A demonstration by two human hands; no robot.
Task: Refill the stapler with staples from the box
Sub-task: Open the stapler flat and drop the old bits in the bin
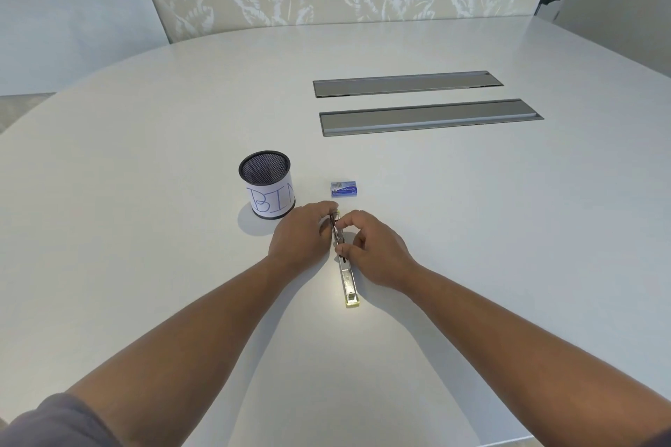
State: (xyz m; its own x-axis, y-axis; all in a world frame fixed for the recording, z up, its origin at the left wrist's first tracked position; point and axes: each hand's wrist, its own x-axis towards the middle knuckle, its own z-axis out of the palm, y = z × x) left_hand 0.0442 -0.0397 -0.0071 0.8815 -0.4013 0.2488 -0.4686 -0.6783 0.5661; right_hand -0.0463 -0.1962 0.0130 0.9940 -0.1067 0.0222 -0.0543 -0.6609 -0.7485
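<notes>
While the stapler (345, 261) lies opened out flat on the white table (472, 229), its long metal body runs almost straight away from the person, one pale yellow end near them and the other under the hands. The left hand (297, 239) curls round the far half from the left side, and the right hand (374, 250) pinches the narrow steel channel at its middle with thumb and fingertips. The box of staples (346, 189), a small blue and white cardboard carton, sits shut just beyond the stapler's far end, apart from both hands and about equally near to each. Whether any staples already sit in the channel is hard to tell. A round black mesh cup (267, 189) with a paper label stands left of the box.
</notes>
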